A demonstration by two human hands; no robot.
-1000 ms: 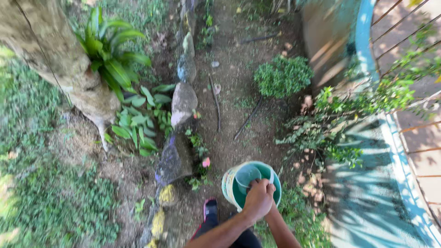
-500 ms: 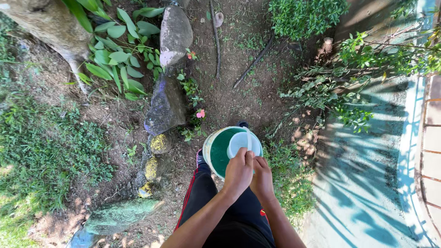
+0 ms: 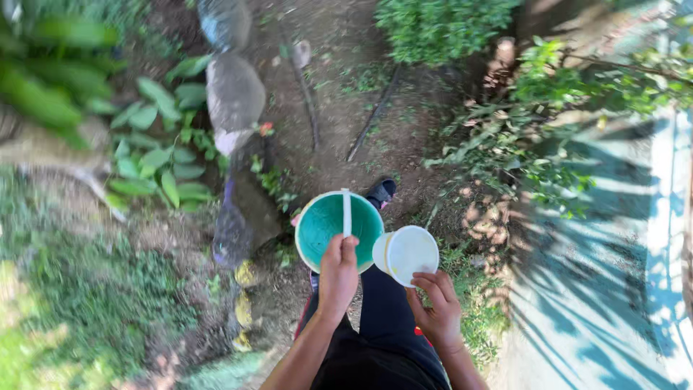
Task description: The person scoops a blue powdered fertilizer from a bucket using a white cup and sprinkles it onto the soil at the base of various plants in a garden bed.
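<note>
The left hand (image 3: 338, 273) is closed around the white handle (image 3: 346, 211) of a green bucket (image 3: 338, 227), holding it above the dirt path (image 3: 339, 101). The right hand (image 3: 438, 312) grips the edge of a white cup (image 3: 406, 253), just beside the bucket's rim. Below them show dark trousers (image 3: 382, 318) and a shoe (image 3: 380, 192). Grey stones (image 3: 234, 97) line the path on the left, shrubs (image 3: 440, 27) on the right.
</note>
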